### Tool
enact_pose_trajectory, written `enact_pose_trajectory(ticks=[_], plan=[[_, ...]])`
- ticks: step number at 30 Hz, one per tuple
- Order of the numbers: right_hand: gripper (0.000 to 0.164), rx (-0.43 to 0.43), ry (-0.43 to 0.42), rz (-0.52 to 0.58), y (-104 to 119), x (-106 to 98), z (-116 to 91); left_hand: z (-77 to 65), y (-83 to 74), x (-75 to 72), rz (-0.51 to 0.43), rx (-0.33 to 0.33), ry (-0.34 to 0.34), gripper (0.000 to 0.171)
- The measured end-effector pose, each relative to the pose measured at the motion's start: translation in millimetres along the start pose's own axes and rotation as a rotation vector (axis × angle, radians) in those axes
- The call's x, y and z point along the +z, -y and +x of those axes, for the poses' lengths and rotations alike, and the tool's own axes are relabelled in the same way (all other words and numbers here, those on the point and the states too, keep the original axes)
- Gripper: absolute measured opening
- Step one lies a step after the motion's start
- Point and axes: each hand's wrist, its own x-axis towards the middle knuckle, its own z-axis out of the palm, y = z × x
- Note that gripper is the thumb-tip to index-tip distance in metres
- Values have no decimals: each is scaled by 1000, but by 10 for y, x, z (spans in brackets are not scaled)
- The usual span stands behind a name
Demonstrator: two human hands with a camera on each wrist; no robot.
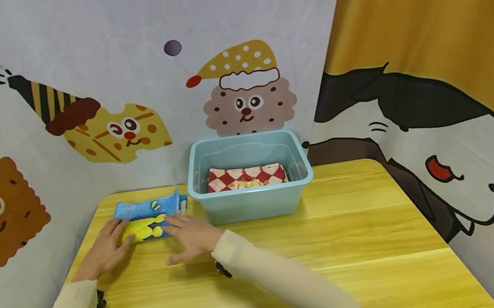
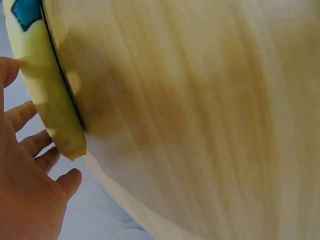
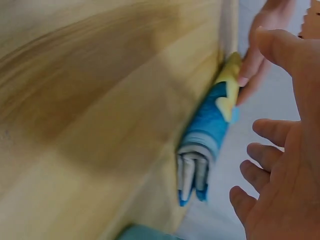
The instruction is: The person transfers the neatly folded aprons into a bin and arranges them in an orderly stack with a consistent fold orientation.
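A folded blue and yellow cloth [image 1: 150,224] lies flat at the back left of the table. My left hand [image 1: 104,251] rests at its left end, fingertips right at the yellow part, fingers loosely spread. At the right end, my right hand [image 1: 194,234] reaches over the edge with its fingers spread and nothing gripped. In the right wrist view the cloth [image 3: 207,135] shows its layered, folded end, a little apart from the right fingers [image 3: 265,155]. The left wrist view has the yellow end of the cloth [image 2: 52,95] beside the left fingers [image 2: 37,142].
A light blue plastic bin [image 1: 253,202] stands at the back of the table, just right of the cloth. Inside lies a folded red and white checked cloth [image 1: 247,175]. The wooden table [image 1: 335,257] meets a cartoon-printed fabric backdrop [image 1: 116,15] behind.
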Motion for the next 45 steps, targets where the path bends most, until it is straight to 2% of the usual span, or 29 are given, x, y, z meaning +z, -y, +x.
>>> enact_pose_trajectory(ticks=[7,12,16,25,35,45], plan=[[95,74,66,-7,-10,167,128,1,-5,48,13,10,-6,65],[95,75,63,-32,-39,224,120,-2,-39,35,0,21,7,61],[97,68,55,-41,-52,266,90,10,-50,45,2,39,-8,57],[97,113,81,51,-45,313,28,28,-106,91,-4,20,19,57],[96,125,84,81,-15,336,-45,-65,-143,147,3,21,-3,55],[97,93,87,114,-5,418,-196,-211,-230,242,4,28,-44,53]])
